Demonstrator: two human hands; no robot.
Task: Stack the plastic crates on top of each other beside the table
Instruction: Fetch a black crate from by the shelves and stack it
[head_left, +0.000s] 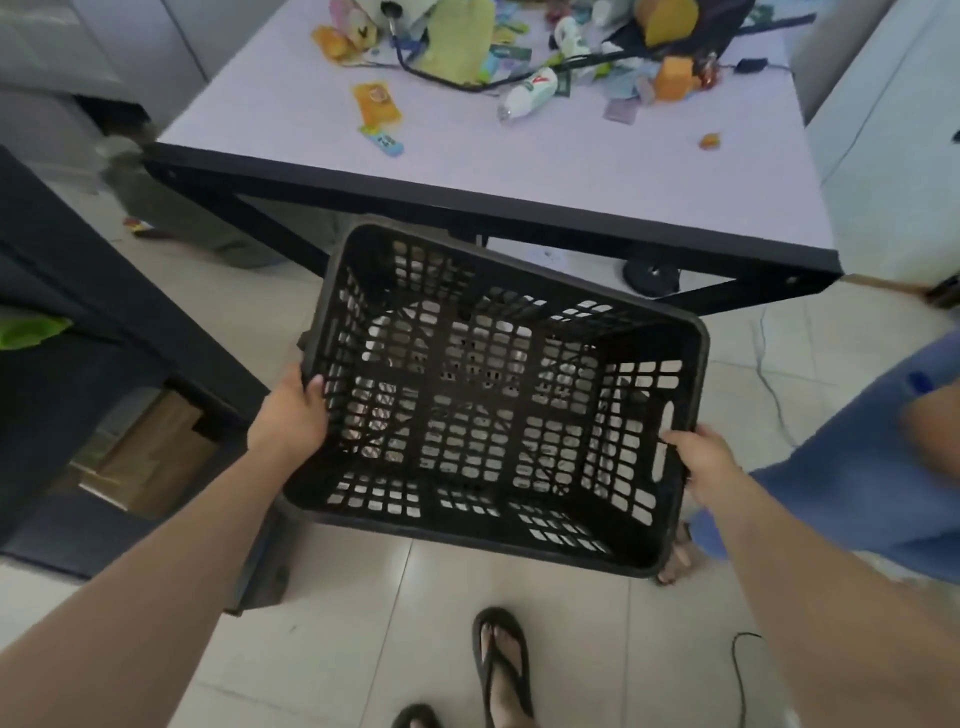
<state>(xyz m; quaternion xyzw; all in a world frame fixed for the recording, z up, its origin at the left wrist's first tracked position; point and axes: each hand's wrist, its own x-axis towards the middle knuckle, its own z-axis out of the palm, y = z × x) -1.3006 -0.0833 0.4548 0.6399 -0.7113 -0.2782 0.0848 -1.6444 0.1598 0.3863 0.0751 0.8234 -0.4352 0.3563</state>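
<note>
An empty black plastic crate (691, 358) with lattice walls hangs above the tiled floor in front of the table (519, 171), tilted so its open top faces me. My left hand (291, 410) grips its left rim. My right hand (701, 462) holds the right rim beside the handle slot. Through the lattice bottom I see pale floor and some darker shapes, too unclear to name. No second crate shows clearly.
The lilac table top with a black frame carries a pile of packets, a bottle (530, 93) and cables at its far side. Dark furniture (104, 364) stands at the left. My sandalled foot (501, 670) is below. A person in blue shorts (857, 478) stands at the right.
</note>
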